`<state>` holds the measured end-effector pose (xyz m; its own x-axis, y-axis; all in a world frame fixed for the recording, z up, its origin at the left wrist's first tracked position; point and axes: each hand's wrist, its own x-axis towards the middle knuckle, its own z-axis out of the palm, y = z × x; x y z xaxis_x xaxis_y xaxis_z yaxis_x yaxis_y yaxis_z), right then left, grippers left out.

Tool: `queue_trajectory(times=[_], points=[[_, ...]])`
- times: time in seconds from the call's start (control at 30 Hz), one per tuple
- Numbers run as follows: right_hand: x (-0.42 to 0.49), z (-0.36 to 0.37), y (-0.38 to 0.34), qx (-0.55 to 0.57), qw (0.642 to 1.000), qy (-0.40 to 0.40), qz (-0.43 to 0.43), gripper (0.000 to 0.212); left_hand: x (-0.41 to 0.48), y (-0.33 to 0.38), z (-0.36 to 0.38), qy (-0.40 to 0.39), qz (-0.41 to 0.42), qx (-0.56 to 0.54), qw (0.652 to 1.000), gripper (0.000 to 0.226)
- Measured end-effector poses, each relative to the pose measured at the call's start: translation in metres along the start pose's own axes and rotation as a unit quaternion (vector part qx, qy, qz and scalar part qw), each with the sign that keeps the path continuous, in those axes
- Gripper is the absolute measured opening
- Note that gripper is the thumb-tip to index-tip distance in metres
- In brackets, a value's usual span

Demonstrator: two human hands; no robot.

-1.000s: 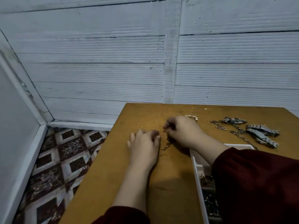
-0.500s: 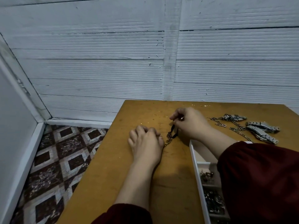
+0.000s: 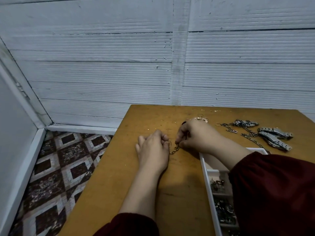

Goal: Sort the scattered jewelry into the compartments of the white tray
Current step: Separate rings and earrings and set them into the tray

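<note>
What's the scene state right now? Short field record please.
surface: wooden table
left hand: curled, on a ring at one end of the gold chain
right hand: pinching the chain's other end
white tray: near right; two nearer compartments hold metal pieces
unsorted: silver chains, watch bands, small rings at far right

Just one head-worn wide-angle cam, looking forward and down over the brown wooden table (image 3: 136, 176) at close range. It faces the white ribbed wall (image 3: 102, 74), patterned tile floor (image 3: 56, 176) at left.
</note>
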<state>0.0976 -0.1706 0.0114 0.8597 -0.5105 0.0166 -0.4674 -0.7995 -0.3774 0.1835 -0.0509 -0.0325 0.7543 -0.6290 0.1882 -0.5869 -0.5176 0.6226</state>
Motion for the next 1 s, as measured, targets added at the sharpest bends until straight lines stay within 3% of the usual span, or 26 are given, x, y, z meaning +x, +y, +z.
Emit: queue_trajectory(times=[0.37, 0.8, 1.0], points=[[-0.008, 0.001, -0.007, -0.145, 0.987, 0.008, -0.065, 0.008, 0.004, -0.001, -0.004, 0.065, -0.062, -0.121, 0.989, 0.009], [-0.014, 0.002, -0.021, -0.200, 0.977, -0.007, -0.077, 0.012, 0.004, -0.003, -0.005, 0.090, -0.075, -0.148, 0.982, 0.012], [-0.020, 0.009, -0.012, -0.159, 0.984, 0.006, -0.074, 0.008, 0.000, -0.005, -0.005, 0.095, -0.060, -0.156, 0.981, 0.012]])
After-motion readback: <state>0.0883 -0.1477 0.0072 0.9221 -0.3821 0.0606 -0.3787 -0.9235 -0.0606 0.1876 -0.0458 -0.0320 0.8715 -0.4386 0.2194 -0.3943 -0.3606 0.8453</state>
